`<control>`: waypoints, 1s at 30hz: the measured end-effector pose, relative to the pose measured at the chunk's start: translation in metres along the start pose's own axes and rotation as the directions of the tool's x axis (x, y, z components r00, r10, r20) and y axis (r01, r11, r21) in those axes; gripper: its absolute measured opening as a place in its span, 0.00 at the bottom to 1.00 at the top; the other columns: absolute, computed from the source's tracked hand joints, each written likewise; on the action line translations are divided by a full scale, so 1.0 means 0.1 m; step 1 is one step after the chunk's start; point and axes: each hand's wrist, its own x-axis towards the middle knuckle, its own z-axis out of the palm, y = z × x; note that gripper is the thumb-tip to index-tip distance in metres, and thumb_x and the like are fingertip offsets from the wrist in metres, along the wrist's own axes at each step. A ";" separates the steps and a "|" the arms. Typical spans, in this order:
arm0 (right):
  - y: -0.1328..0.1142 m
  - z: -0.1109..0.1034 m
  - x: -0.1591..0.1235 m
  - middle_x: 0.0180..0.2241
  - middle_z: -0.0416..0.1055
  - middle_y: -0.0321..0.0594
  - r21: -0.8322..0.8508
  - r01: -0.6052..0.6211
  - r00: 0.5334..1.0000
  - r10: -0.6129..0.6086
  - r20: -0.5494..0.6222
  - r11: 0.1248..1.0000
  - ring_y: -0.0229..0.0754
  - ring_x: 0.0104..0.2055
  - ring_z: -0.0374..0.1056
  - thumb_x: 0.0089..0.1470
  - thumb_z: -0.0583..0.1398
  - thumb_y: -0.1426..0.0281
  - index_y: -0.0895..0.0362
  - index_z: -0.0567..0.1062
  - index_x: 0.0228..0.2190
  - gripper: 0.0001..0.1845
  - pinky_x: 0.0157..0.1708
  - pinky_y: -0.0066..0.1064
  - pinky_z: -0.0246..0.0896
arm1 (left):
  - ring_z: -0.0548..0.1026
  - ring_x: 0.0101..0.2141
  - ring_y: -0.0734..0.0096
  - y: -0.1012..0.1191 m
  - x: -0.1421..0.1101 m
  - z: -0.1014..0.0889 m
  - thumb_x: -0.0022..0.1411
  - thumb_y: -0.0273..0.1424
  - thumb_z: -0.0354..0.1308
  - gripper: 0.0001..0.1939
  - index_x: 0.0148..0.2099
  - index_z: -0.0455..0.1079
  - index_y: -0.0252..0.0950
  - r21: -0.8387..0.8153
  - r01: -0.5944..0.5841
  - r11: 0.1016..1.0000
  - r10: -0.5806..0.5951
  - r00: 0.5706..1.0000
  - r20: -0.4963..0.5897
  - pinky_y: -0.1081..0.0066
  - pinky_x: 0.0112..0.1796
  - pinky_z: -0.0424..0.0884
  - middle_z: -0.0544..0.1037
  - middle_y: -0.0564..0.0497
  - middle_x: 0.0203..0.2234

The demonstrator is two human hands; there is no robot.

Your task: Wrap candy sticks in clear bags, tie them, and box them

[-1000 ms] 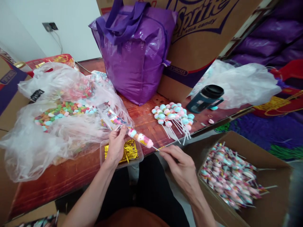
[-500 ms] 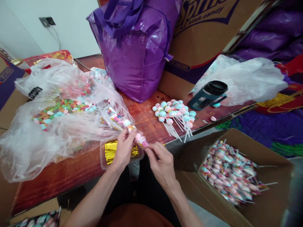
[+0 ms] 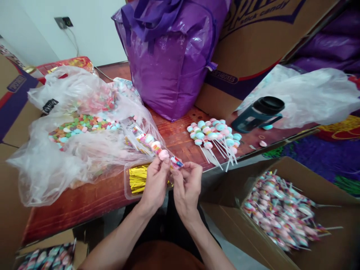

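The candy stick [image 3: 156, 145] is in the person's two hands, just above the near edge of the red table [image 3: 70, 202], its long axis slanting from the upper left, at the far end, down to the lower right, toward the person. Its far end points up at the flat wrappers [image 3: 134, 131] by the clear plastic bag [image 3: 45, 168]; its near end — a round pink piece — meets the left hand. The left hand [image 3: 155, 183] is closed around that lower end, thumb and fingers pinched together. The right hand [image 3: 187, 187], just beside it, is clamped on the printed wrapper end [image 3: 176, 162], which continues roughly along the same slant; the stick itself is hidden by the fingers. Behind the left hand sits a clear tub [image 3: 127, 184] of gold ties [image 3: 137, 179], partly covered by it. Farther right on the table, lollipops [image 3: 213, 133] lie heaped, heads away and white sticks pointing down toward the table's edge — a dark blue mug [image 3: 242, 120] leans in view just beyond them.
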 end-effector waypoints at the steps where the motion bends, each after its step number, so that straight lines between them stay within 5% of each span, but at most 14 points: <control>1: -0.01 0.02 0.01 0.28 0.70 0.32 0.003 -0.010 1.000 0.010 -0.009 1.000 0.37 0.26 0.69 0.59 0.62 0.61 0.53 0.63 0.39 0.13 0.27 0.27 0.65 | 0.73 0.28 0.74 -0.02 -0.02 0.00 0.53 0.42 0.71 0.16 0.35 0.74 0.35 0.008 -0.013 1.000 0.013 1.000 -0.007 0.74 0.34 0.70 0.77 0.52 0.27; 4: -0.07 0.07 0.06 0.31 0.70 0.35 0.009 -0.027 0.999 0.027 -0.030 1.000 0.36 0.29 0.67 0.58 0.61 0.60 0.54 0.67 0.37 0.12 0.27 0.26 0.64 | 0.75 0.34 0.71 -0.02 -0.06 -0.05 0.55 0.39 0.70 0.13 0.37 0.77 0.35 0.039 -0.066 0.997 0.066 0.998 -0.006 0.72 0.40 0.70 0.80 0.50 0.32; 7: -0.14 0.13 0.12 0.23 0.61 0.31 0.134 -0.166 0.981 0.150 0.120 0.977 0.33 0.23 0.57 0.58 0.60 0.57 0.54 0.66 0.26 0.17 0.21 0.24 0.54 | 0.76 0.38 0.68 0.05 -0.06 -0.15 0.55 0.39 0.70 0.13 0.40 0.79 0.36 0.035 -0.100 0.994 0.099 0.995 0.017 0.70 0.45 0.70 0.81 0.48 0.35; 10: -0.20 0.18 0.18 0.16 0.46 0.23 0.248 -0.499 0.820 0.360 0.445 0.830 0.30 0.17 0.39 0.54 0.62 0.55 0.54 0.63 0.23 0.19 0.15 0.24 0.37 | 0.75 0.34 0.68 0.17 -0.06 -0.27 0.51 0.39 0.72 0.15 0.40 0.80 0.38 -0.005 -0.096 0.995 0.096 0.995 0.036 0.69 0.40 0.71 0.80 0.48 0.32; 12: -0.23 0.19 0.21 0.15 0.46 0.22 0.172 -0.567 0.714 0.377 0.590 0.805 0.30 0.15 0.38 0.54 0.61 0.56 0.54 0.65 0.23 0.18 0.15 0.24 0.36 | 0.72 0.29 0.70 0.27 -0.07 -0.33 0.49 0.38 0.74 0.14 0.37 0.80 0.38 0.001 -0.100 0.995 0.100 0.994 0.054 0.70 0.35 0.70 0.76 0.50 0.27; 13: -0.25 0.19 0.23 0.15 0.50 0.25 0.103 -0.504 0.709 0.344 0.615 0.857 0.31 0.15 0.43 0.56 0.59 0.57 0.54 0.67 0.23 0.17 0.16 0.25 0.40 | 0.70 0.27 0.71 0.32 -0.07 -0.35 0.49 0.38 0.74 0.14 0.36 0.79 0.38 0.013 -0.106 0.994 0.105 0.992 0.064 0.70 0.33 0.69 0.74 0.51 0.25; 16: -0.27 0.18 0.25 0.24 0.70 0.37 -0.235 -0.027 0.818 0.156 0.554 0.972 0.37 0.26 0.65 0.61 0.55 0.65 0.56 0.73 0.25 0.14 0.25 0.27 0.55 | 0.66 0.26 0.73 0.45 -0.04 -0.41 0.51 0.38 0.73 0.13 0.32 0.76 0.36 0.010 -0.155 0.988 0.154 0.986 0.070 0.71 0.32 0.68 0.67 0.54 0.21; 19: -0.28 0.20 0.23 0.35 0.77 0.42 -0.649 0.297 0.831 0.146 0.537 0.701 0.43 0.36 0.73 0.60 0.57 0.72 0.56 0.78 0.32 0.09 0.30 0.28 0.58 | 0.63 0.25 0.78 0.54 0.03 -0.50 0.53 0.34 0.72 0.12 0.30 0.73 0.34 -0.022 -0.193 0.981 0.193 0.981 0.021 0.76 0.29 0.63 0.64 0.55 0.21; 23: -0.25 0.29 0.14 0.37 0.78 0.48 -0.801 0.450 0.762 0.298 0.575 0.394 0.46 0.39 0.75 0.62 0.55 0.73 0.58 0.79 0.37 0.11 0.31 0.28 0.59 | 0.57 0.22 0.82 0.57 0.11 -0.65 0.55 0.33 0.71 0.13 0.37 0.73 0.32 0.017 -0.124 0.992 0.124 0.992 -0.022 0.80 0.24 0.57 0.64 0.56 0.22; 30: -0.24 0.36 0.10 0.37 0.78 0.48 -0.796 0.475 0.761 0.279 0.585 0.376 0.47 0.40 0.75 0.62 0.51 0.79 0.58 0.77 0.41 0.15 0.30 0.30 0.57 | 0.60 0.22 0.83 0.50 0.15 -0.72 0.50 0.33 0.74 0.19 0.32 0.65 0.35 -0.037 -0.142 0.989 0.138 0.986 -0.091 0.82 0.24 0.57 0.68 0.57 0.22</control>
